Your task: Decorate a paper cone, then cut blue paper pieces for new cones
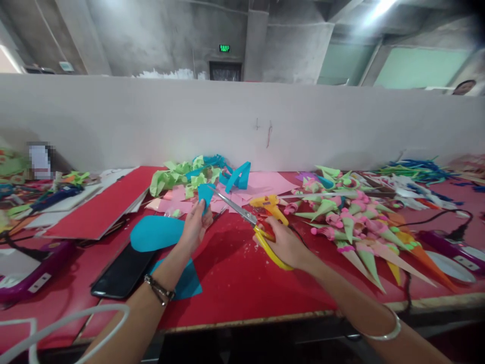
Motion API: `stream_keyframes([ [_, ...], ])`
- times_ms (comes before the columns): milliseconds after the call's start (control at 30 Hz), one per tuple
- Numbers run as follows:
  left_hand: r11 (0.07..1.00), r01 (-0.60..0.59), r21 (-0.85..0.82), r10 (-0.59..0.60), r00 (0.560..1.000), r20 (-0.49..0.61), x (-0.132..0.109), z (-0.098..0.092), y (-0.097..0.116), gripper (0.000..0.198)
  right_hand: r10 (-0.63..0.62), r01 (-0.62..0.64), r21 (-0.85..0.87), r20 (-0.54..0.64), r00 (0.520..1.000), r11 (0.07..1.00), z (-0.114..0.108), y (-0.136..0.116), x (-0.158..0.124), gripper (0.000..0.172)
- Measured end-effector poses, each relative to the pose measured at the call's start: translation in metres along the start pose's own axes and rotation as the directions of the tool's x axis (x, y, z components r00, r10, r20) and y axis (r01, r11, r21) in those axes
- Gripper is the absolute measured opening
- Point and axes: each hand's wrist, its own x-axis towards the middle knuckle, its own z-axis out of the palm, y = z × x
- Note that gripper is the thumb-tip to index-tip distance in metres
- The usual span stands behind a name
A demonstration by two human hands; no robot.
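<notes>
A small blue paper piece (205, 194) is pinched in my left hand (196, 222), held upright above the red table. My right hand (285, 242) grips scissors (242, 212) with yellow and red handles, and the blade tips lie at the blue piece's upper right edge. Below my left forearm are a rounded blue paper shape (157, 233) and another blue sheet (185, 280). A yellow glue gun (267, 202) lies just beyond my right hand.
Green and blue paper scraps (172, 177) pile up ahead, beside pink sheets (269, 182). Many small paper cones (348, 222) spread out at right. A black phone (125, 272), a red board (102, 207) and a purple power strip (45, 268) occupy the left.
</notes>
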Motion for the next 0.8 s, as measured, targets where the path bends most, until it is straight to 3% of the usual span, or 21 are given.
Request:
stream_keyframes([
  [67,0.999,-0.036,-0.011,0.035,0.999,-0.038,0.002,-0.003,0.003,0.033,-0.059,0.059,0.006,0.037,0.998,0.998,0.005,-0.002,0.008,0.022],
  [233,0.994,-0.065,-0.091,0.052,0.989,-0.138,0.007,-0.006,0.012,0.032,-0.127,0.127,-0.017,0.001,0.992,0.992,0.013,-0.002,0.018,0.028],
  [333,0.993,-0.062,-0.1,0.048,0.989,-0.143,0.007,-0.005,0.015,0.032,-0.129,0.129,-0.009,0.021,0.991,0.992,0.014,0.0,0.014,0.034],
  [433,0.994,-0.078,-0.079,0.068,0.99,-0.128,0.007,-0.004,0.015,0.034,-0.165,0.165,-0.113,0.012,0.986,0.98,0.012,0.0,0.007,0.04],
  [567,0.995,-0.091,-0.044,0.086,0.99,-0.108,0.008,-0.007,0.015,0.037,-0.164,0.164,-0.206,0.016,0.986,0.965,0.01,0.002,0.004,0.033],
  [800,0.993,-0.117,0.001,0.116,0.985,-0.124,0.005,-0.003,0.014,0.035,-0.148,0.138,-0.193,-0.039,0.988,0.972,0.01,0.008,0.008,0.023],
])
